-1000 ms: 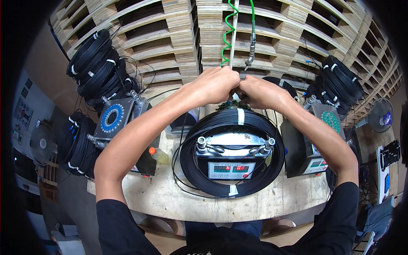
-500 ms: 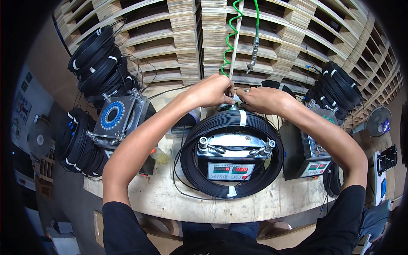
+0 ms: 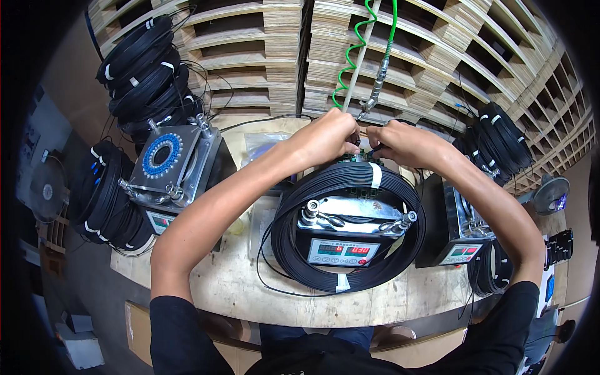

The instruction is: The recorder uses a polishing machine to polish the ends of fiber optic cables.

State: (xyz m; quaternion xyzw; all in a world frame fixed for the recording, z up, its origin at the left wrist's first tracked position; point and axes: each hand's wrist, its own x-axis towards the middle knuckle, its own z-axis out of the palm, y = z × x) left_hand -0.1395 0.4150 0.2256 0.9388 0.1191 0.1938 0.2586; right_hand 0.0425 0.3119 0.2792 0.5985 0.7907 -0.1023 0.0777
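Note:
A large coil of black cable [image 3: 284, 240] tied with white bands hangs around the front of the middle machine [image 3: 356, 209], which has a lit display panel [image 3: 344, 252]. Beyond the coil's top edge, small green parts [image 3: 357, 156] show on the machine. My left hand [image 3: 337, 136] is over them from the left, fingers bent together in a pinch. My right hand [image 3: 405, 145] is close beside it, fingertips pinched at a small dark blue piece. What either hand holds is too small and too covered to name.
To the left stands a similar machine [image 3: 187, 165] with a blue ring; another [image 3: 447, 219] stands to the right. Black coils are stacked at the far left [image 3: 140, 81] and right [image 3: 503, 140]. An air gun [image 3: 377, 84] hangs from a green hose before the stacked wooden pallets [image 3: 237, 47].
My fingertips have moved slightly apart, and more of the green parts shows between and below them. The whole view has shifted a little.

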